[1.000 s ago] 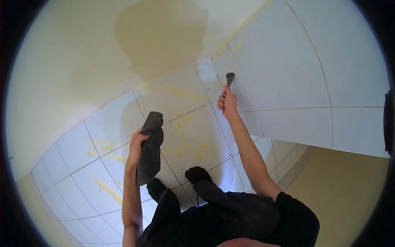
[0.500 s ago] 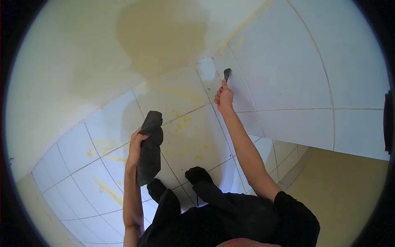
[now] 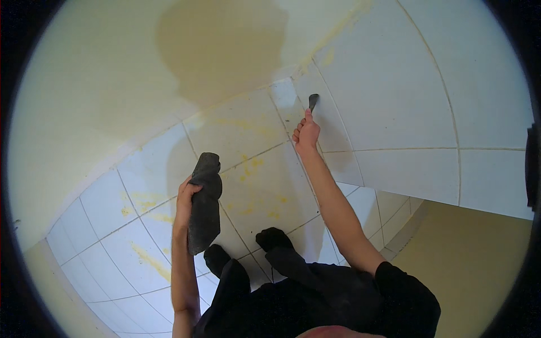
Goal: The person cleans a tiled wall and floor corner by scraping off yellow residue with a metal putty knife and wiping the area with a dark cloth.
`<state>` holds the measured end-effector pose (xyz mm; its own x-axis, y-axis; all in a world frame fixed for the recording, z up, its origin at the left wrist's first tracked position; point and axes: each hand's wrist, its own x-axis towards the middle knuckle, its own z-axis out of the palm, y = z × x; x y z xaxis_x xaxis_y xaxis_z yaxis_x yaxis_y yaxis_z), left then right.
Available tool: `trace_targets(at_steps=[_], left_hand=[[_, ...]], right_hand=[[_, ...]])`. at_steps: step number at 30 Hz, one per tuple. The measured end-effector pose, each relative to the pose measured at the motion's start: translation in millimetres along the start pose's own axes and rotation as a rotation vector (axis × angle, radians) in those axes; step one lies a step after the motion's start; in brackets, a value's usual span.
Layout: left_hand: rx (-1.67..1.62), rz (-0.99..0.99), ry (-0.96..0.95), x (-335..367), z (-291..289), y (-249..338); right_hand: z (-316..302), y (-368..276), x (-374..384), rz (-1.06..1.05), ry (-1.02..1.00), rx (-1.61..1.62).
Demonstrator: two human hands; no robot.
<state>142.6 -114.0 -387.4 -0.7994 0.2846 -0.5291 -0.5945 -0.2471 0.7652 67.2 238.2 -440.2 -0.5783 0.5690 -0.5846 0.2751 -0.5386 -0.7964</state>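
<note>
My left hand (image 3: pixel 186 198) grips a dark grey folded cloth (image 3: pixel 205 211) by its side, thumb across the front. The cloth hangs long and bunched above the tiled floor. Out ahead and to the right, my right hand (image 3: pixel 307 134) is closed round the handle of a small scraper (image 3: pixel 313 102); its dark, flared blade points away from me. That blade is at the white tiled wall (image 3: pixel 394 101) on the right; whether it touches the tile I cannot tell. My fingers hide most of the handle.
Yellow smears (image 3: pixel 149 262) mark several white floor tiles (image 3: pixel 265 186). A yellowish line (image 3: pixel 338 28) runs along the tiled wall's edge. Ahead stands a plain cream wall (image 3: pixel 101 84) with a shadow on it. My feet in dark socks (image 3: pixel 274 239) are on the floor. A tan surface (image 3: pixel 473 253) lies at lower right.
The scraper's blade has tilted slightly to the right in my right hand. My left hand and the cloth have barely moved. The whole view has shifted a little.
</note>
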Motion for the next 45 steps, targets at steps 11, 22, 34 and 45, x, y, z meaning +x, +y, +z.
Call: trace_targets(at_steps=[11,22,34,45], left_hand=[[-0.002,-0.013,0.04,-4,7,7],[0.04,0.055,0.016,4,-10,-6],[0.004,-0.016,0.022,-1,6,3],[0.046,-0.011,0.006,1,3,-4]], right_hand=[[2,-5,8,0.049,-0.014,0.083],[11,-8,0,0.05,0.044,0.085],[17,-9,3,0.078,0.03,0.178],[19,-11,11,0.095,0.007,0.206]])
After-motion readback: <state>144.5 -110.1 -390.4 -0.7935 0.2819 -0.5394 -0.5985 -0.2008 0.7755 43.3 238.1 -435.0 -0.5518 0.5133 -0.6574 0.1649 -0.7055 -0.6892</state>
